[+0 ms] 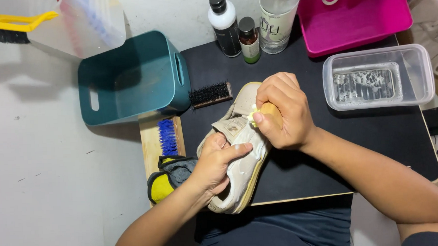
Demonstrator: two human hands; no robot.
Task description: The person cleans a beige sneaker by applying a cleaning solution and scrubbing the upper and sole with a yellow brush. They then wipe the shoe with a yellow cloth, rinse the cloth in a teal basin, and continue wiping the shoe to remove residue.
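A beige sneaker (240,151) lies tilted over the near edge of a black mat (357,141). My left hand (216,162) grips the shoe from the left side, thumb across its upper. My right hand (282,113) is closed around a wooden-handled brush (271,113) pressed against the shoe's tongue area. White foam covers part of the shoe's side.
A teal bin (128,77) sits at the left. A black-bristled brush (210,95), a blue brush (168,136) and a yellow-grey cloth (165,182) lie near it. Three bottles (249,38) stand at the back, a pink tray (357,18) and a clear tub of soapy water (379,76) to the right.
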